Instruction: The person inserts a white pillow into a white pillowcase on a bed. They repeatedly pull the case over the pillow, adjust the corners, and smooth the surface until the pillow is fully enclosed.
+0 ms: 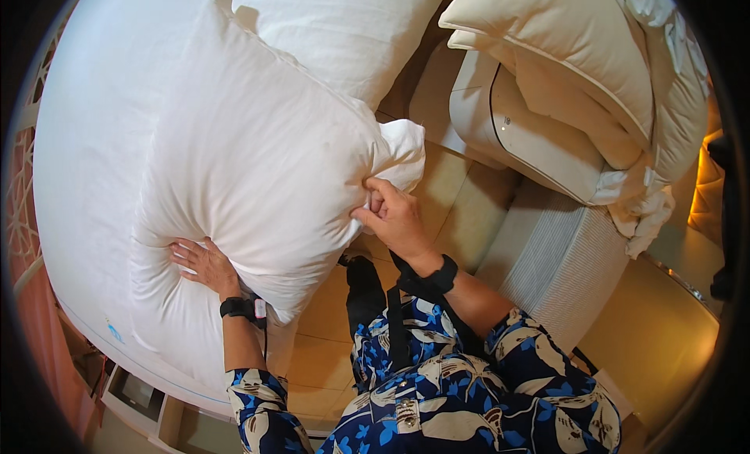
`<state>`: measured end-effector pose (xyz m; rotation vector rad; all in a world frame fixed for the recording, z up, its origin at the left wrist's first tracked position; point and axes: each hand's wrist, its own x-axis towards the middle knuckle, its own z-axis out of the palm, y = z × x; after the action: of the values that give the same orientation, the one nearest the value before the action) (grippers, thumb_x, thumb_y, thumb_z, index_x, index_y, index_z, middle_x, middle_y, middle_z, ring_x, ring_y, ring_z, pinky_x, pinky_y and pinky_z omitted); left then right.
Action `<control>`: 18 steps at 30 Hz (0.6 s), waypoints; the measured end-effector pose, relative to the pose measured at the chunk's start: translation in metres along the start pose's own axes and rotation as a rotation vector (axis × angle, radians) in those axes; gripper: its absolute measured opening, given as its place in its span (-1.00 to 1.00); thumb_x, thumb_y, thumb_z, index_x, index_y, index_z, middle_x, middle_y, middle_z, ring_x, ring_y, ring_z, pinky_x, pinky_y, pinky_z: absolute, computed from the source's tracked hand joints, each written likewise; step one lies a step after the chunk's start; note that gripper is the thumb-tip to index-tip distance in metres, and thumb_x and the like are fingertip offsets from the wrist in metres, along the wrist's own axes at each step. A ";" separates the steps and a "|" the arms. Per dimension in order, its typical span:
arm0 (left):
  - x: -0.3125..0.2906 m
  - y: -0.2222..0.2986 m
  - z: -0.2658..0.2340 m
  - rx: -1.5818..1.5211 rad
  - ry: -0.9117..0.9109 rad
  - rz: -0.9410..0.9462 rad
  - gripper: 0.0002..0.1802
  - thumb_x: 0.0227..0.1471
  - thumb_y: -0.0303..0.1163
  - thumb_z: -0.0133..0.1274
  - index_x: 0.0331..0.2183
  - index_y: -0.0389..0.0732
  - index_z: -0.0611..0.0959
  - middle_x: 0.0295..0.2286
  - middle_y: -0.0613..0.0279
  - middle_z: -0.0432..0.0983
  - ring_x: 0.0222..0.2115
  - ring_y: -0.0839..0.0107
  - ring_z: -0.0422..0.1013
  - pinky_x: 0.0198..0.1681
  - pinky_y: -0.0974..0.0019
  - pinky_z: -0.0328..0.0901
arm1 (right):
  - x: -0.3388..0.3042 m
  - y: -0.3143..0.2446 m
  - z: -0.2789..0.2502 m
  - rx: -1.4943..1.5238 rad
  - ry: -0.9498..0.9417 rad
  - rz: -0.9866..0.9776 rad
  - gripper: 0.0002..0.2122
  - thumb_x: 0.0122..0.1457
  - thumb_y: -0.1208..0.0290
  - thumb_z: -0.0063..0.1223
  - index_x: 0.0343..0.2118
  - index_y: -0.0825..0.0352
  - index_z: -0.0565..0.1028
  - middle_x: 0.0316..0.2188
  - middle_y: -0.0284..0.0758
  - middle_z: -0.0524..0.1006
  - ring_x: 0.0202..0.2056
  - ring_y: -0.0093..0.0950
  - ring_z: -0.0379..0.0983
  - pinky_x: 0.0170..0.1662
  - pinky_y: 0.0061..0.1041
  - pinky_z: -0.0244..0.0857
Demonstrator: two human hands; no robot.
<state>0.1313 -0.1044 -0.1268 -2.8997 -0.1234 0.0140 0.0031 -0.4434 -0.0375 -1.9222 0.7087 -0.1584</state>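
Note:
A large white pillow (258, 157) in a white pillowcase lies tilted across the edge of the white bed. My left hand (205, 265) presses into its near left part, fingers spread and sunk into a deep crease. At the right side of the pillow, my right hand (397, 219) is closed, pinching the pillowcase fabric between thumb and fingers. A loose flap of the white pillowcase (405, 149) sticks out just beyond that hand. Both wrists wear black bands.
Another white pillow (336, 32) lies farther back on the bed (94, 157). To the right, cream cushions (562, 48) are piled on a beige armchair (523, 141), beside a striped upholstered piece (539, 266). Tiled floor (320, 368) shows between bed and chair. An open drawer (141, 399) is at the lower left.

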 end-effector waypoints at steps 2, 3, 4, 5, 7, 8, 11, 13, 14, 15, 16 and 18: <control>0.000 0.004 -0.006 -0.005 -0.025 -0.012 -0.25 0.18 0.10 -0.49 0.23 -0.13 -0.16 0.25 0.11 -0.33 0.25 0.07 -0.37 0.22 -0.10 -0.35 | 0.004 0.014 0.008 0.131 -0.019 0.079 -0.84 -0.09 0.49 0.19 -0.45 0.38 0.44 -0.69 -0.32 0.39 -0.69 -0.45 0.31 -0.56 -0.56 0.21; 0.000 0.005 -0.007 -0.008 -0.040 -0.016 -0.25 0.18 0.10 -0.49 0.23 -0.13 -0.16 0.25 0.11 -0.33 0.25 0.07 -0.37 0.22 -0.10 -0.35 | 0.005 0.016 0.011 0.195 -0.028 0.122 -0.86 -0.09 0.50 0.18 -0.49 0.39 0.44 -0.69 -0.31 0.39 -0.69 -0.46 0.30 -0.55 -0.57 0.20; 0.001 0.004 -0.007 -0.006 -0.043 -0.016 -0.25 0.18 0.10 -0.49 0.23 -0.13 -0.16 0.25 0.11 -0.33 0.25 0.07 -0.37 0.22 -0.10 -0.35 | 0.005 0.016 0.012 0.266 -0.026 0.155 -0.89 -0.03 0.55 0.12 -0.56 0.40 0.41 -0.72 -0.39 0.39 -0.69 -0.61 0.26 -0.56 -0.63 0.16; 0.002 0.004 -0.007 -0.005 -0.046 -0.016 -0.25 0.18 0.09 -0.48 0.23 -0.14 -0.16 0.25 0.11 -0.32 0.25 0.07 -0.37 0.21 -0.10 -0.35 | 0.004 0.015 0.010 0.352 -0.039 0.197 -0.90 -0.02 0.56 0.11 -0.56 0.40 0.41 -0.72 -0.43 0.39 -0.68 -0.66 0.24 -0.57 -0.66 0.15; 0.000 0.002 -0.005 0.003 -0.041 -0.018 -0.25 0.18 0.09 -0.48 0.23 -0.14 -0.16 0.25 0.11 -0.32 0.25 0.07 -0.36 0.21 -0.10 -0.34 | 0.003 0.007 0.000 0.520 -0.077 0.277 -0.91 0.01 0.58 0.08 -0.56 0.40 0.40 -0.71 -0.51 0.38 -0.65 -0.76 0.21 -0.57 -0.71 0.12; 0.001 0.001 -0.003 0.009 -0.033 -0.014 -0.25 0.18 0.09 -0.48 0.23 -0.14 -0.16 0.25 0.11 -0.32 0.25 0.07 -0.35 0.21 -0.10 -0.33 | 0.003 0.002 -0.006 0.521 -0.101 0.285 -0.91 0.01 0.59 0.07 -0.57 0.39 0.40 -0.71 -0.54 0.37 -0.64 -0.78 0.20 -0.57 -0.73 0.11; 0.000 -0.001 0.001 0.022 -0.011 -0.008 -0.26 0.18 0.09 -0.48 0.23 -0.13 -0.16 0.25 0.12 -0.31 0.25 0.07 -0.34 0.21 -0.10 -0.32 | 0.004 -0.018 -0.021 0.531 -0.151 0.310 -0.90 0.03 0.60 0.05 -0.57 0.39 0.40 -0.69 -0.58 0.35 -0.61 -0.82 0.20 -0.57 -0.76 0.10; 0.001 -0.004 0.005 0.041 0.000 -0.005 -0.26 0.18 0.09 -0.48 0.23 -0.12 -0.16 0.25 0.12 -0.31 0.25 0.07 -0.33 0.21 -0.10 -0.31 | 0.005 -0.026 -0.024 0.556 -0.160 0.328 -0.91 0.03 0.59 0.04 -0.56 0.39 0.40 -0.69 -0.57 0.35 -0.62 -0.82 0.20 -0.56 -0.76 0.10; 0.000 -0.008 0.007 0.055 0.002 -0.003 -0.26 0.19 0.08 -0.48 0.23 -0.12 -0.16 0.25 0.12 -0.31 0.25 0.07 -0.32 0.21 -0.10 -0.30 | 0.004 -0.028 -0.020 0.608 -0.162 0.320 -0.91 0.03 0.58 0.04 -0.56 0.39 0.40 -0.69 -0.57 0.35 -0.62 -0.82 0.20 -0.56 -0.76 0.10; 0.002 -0.007 0.009 0.064 0.008 0.008 -0.27 0.19 0.08 -0.48 0.23 -0.12 -0.15 0.25 0.12 -0.31 0.25 0.07 -0.32 0.21 -0.10 -0.30 | 0.002 -0.031 -0.012 0.660 -0.153 0.310 -0.92 0.04 0.58 0.03 -0.55 0.39 0.41 -0.69 -0.57 0.35 -0.62 -0.81 0.21 -0.56 -0.75 0.11; 0.003 -0.007 0.011 0.084 0.000 0.004 -0.27 0.19 0.08 -0.48 0.23 -0.12 -0.15 0.25 0.12 -0.31 0.25 0.06 -0.31 0.21 -0.10 -0.29 | 0.001 -0.034 -0.003 0.709 -0.147 0.303 -0.92 0.04 0.57 0.03 -0.55 0.39 0.41 -0.69 -0.57 0.36 -0.61 -0.81 0.21 -0.56 -0.75 0.11; 0.004 -0.007 0.012 0.124 -0.017 -0.008 -0.27 0.19 0.09 -0.48 0.23 -0.11 -0.15 0.25 0.12 -0.32 0.25 0.06 -0.31 0.21 -0.10 -0.29 | 0.003 -0.043 0.010 0.534 -0.217 0.210 -0.97 -0.03 0.59 0.00 -0.55 0.40 0.41 -0.70 -0.44 0.41 -0.64 -0.71 0.29 -0.55 -0.67 0.18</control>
<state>0.1347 -0.0949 -0.1365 -2.7754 -0.1324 0.0435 0.0272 -0.4248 -0.0052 -1.3242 0.6395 -0.0035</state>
